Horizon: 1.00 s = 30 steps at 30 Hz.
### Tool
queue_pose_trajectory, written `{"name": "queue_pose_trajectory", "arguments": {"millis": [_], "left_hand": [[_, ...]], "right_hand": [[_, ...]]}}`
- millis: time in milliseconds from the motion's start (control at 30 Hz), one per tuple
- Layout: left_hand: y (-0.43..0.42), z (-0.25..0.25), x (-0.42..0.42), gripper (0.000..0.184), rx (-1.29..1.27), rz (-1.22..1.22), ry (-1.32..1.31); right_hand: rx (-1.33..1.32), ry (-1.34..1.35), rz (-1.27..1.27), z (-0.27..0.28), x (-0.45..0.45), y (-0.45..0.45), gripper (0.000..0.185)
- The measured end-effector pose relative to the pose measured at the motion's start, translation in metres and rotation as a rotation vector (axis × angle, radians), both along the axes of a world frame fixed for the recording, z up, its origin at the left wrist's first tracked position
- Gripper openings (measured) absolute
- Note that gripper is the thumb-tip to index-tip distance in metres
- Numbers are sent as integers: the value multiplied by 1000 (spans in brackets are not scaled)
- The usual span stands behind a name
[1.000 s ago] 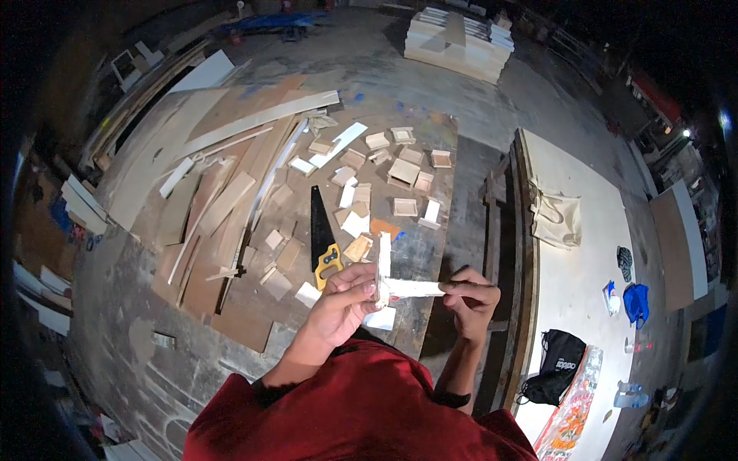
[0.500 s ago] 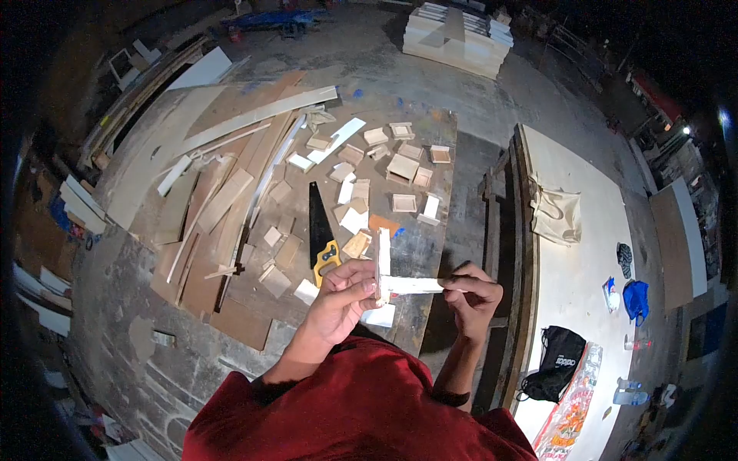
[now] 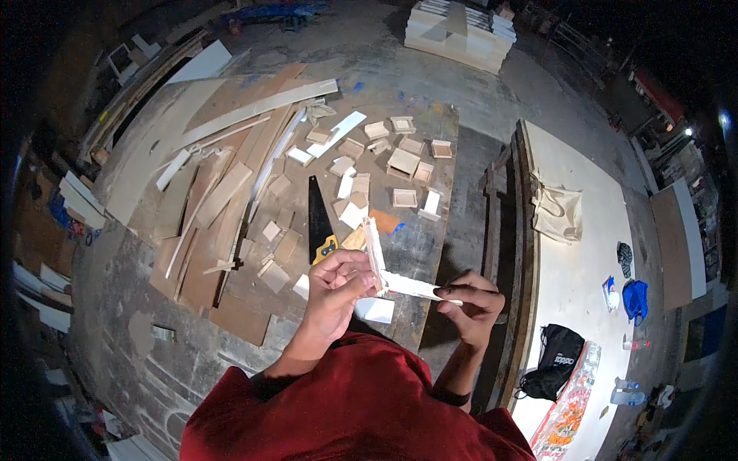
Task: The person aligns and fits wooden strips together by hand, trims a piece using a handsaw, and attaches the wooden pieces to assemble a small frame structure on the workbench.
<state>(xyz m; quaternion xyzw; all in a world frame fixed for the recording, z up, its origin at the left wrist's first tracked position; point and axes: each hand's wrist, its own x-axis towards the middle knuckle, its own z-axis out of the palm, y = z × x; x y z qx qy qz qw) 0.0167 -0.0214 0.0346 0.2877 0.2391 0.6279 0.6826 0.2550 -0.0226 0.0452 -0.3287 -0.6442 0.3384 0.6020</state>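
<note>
My left hand (image 3: pixel 337 293) is closed on a narrow wooden strip (image 3: pixel 374 250) with a rough white face, pinching its lower part. The strip stands nearly upright, its top leaning slightly left. A flat white strip (image 3: pixel 411 286) meets it near the bottom and slopes down to the right. My right hand (image 3: pixel 472 301) pinches that white strip's far end between thumb and fingers. I cannot tell whether the two strips are joined. Just beyond my left hand lies a handsaw (image 3: pixel 317 219) with a black blade and yellow handle.
Several small wooden boxes (image 3: pixel 403 162) and offcuts lie on the work table (image 3: pixel 400 246). Long boards (image 3: pixel 231 196) are piled at left. At right, a pale-topped table (image 3: pixel 569 292) bears a cloth bag (image 3: pixel 558 213) and a black drawstring bag (image 3: pixel 560 355). Stacked panels (image 3: pixel 457 38) stand behind.
The upright strip has tilted, its top moving left, and the white strip now slopes down to the right. My right hand has dropped slightly. Both hands keep their hold.
</note>
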Motion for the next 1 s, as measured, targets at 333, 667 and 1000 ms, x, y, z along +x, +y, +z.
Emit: {"name": "queue_pose_trajectory", "arguments": {"millis": [333, 667, 1000], "left_hand": [[1, 17, 6, 25, -5, 158, 66], [-3, 16, 6, 29, 126, 71, 113], [-5, 8, 7, 28, 113, -25, 13]], "right_hand": [[18, -24, -81, -4, 1, -9, 23], [58, -19, -94, -2, -9, -11, 19], [107, 113, -98, -6, -3, -12, 17]]}}
